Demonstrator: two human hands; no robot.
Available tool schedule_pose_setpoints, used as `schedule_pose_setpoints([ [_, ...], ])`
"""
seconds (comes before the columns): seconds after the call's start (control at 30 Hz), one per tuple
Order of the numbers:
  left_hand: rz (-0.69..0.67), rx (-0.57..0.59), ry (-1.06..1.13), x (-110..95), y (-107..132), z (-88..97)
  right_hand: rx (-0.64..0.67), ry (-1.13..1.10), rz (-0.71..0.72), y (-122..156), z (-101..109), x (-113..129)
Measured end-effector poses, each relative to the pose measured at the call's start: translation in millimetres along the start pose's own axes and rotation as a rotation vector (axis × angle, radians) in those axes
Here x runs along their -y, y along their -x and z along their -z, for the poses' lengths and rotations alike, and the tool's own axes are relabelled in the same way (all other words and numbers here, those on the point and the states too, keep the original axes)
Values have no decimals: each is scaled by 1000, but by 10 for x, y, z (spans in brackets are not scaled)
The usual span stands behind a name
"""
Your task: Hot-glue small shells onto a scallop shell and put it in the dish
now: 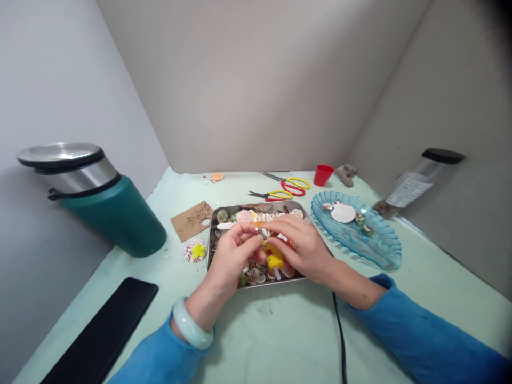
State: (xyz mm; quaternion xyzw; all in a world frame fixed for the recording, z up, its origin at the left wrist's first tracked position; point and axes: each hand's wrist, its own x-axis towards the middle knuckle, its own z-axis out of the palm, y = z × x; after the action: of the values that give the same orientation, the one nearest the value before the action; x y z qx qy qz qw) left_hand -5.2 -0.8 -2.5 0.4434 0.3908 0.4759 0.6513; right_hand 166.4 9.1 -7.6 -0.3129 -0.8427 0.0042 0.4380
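Note:
Both my hands meet over a metal tray [213, 218] filled with several seashells. My right hand [304, 248] is closed around a yellow glue gun [274, 260], whose black cord [339, 330] runs toward me. My left hand [234, 253] pinches a small shell [262, 231] right at the gun's tip; the piece is too small to make out clearly. A pale bangle [192, 326] sits on my left wrist, and both sleeves are blue.
A blue glass dish [382, 248] with a few shells lies right of the tray. Behind are two scissors [288, 188], a red cup [322, 174], a brown card [192, 219] and a decorated shell [196, 250]. A green steel-lidded tumbler [108, 208] stands left, a black slab [104, 330] near left, a bottle [416, 184] right.

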Motion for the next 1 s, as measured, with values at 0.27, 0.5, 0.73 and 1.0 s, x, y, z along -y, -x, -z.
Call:
schedule_pose_setpoints([
  [0.27,-16,10,17,3,-4,9,8,-10,-44,12,-13,-3],
  [0.5,1,28,30,-6,11,13,27,-26,-75,2,7,28],
  [0.73,17,88,61,-12,4,44,15,-9,-70,25,0,29],
  [1.0,12,24,112,-8,-8,43,-152,-8,-29,46,-10,44],
])
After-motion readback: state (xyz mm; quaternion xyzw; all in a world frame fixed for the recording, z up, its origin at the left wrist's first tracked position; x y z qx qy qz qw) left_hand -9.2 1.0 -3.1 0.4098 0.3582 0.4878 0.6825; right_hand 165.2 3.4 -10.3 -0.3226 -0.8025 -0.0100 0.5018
